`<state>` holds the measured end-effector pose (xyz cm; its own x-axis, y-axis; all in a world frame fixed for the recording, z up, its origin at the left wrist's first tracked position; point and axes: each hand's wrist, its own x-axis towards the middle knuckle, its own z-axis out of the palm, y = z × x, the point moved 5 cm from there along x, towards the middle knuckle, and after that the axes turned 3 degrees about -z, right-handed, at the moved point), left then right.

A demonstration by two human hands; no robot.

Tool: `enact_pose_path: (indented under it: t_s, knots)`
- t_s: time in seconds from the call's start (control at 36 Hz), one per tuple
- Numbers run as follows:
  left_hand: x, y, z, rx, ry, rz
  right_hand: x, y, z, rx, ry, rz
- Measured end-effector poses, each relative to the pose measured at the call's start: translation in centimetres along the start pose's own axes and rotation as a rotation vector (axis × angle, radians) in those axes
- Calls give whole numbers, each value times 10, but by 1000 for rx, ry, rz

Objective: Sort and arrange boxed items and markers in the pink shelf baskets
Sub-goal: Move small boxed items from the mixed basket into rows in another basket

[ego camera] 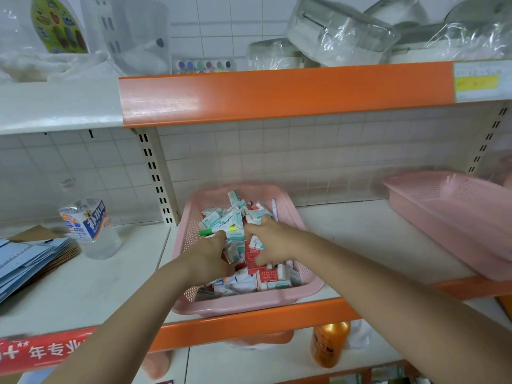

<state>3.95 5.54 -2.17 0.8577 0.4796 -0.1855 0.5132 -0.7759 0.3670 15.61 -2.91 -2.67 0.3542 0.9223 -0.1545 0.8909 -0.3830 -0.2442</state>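
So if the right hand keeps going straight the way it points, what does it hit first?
Probably the white and teal boxes heaped just ahead of the right hand in the pink basket; depth is unclear.

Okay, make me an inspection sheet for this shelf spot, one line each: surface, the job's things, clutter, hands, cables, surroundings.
Surface: white shelf with an orange front edge.
Job's things: pink basket heaped with small white, teal and red boxes; a green marker and a white marker in it; a second pink basket at right, tilted, contents not visible.
Clutter: water bottle and stacked flat blue cartons at left.
Hands: left hand and right hand both in the heap; fingers curled among boxes, grip unclear.
Cables: nothing seen.
Surroundings: tiled wall, upper shelf with plastic-wrapped wares, orange bottle on the shelf below.
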Motion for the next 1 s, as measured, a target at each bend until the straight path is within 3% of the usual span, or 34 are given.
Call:
enact_pose_path:
  t_s: [0.22,0.44,0.64,0.86,1.0]
  knots:
    - [3,7,-2,-26,1,61,-4,4,1,131,-47,34]
    - [1,10,-2,-40,-21,89,-9,-1,1,-71,-52,7]
    - [1,9,-2,-37,-29,65,-15,-11,3,-51,2,-18]
    - [3,5,-16,-228,68,67,-28,-13,-7,41,109,-33]
    - [0,22,-29,-319,117,122,-53,-8,-23,325,223,8]
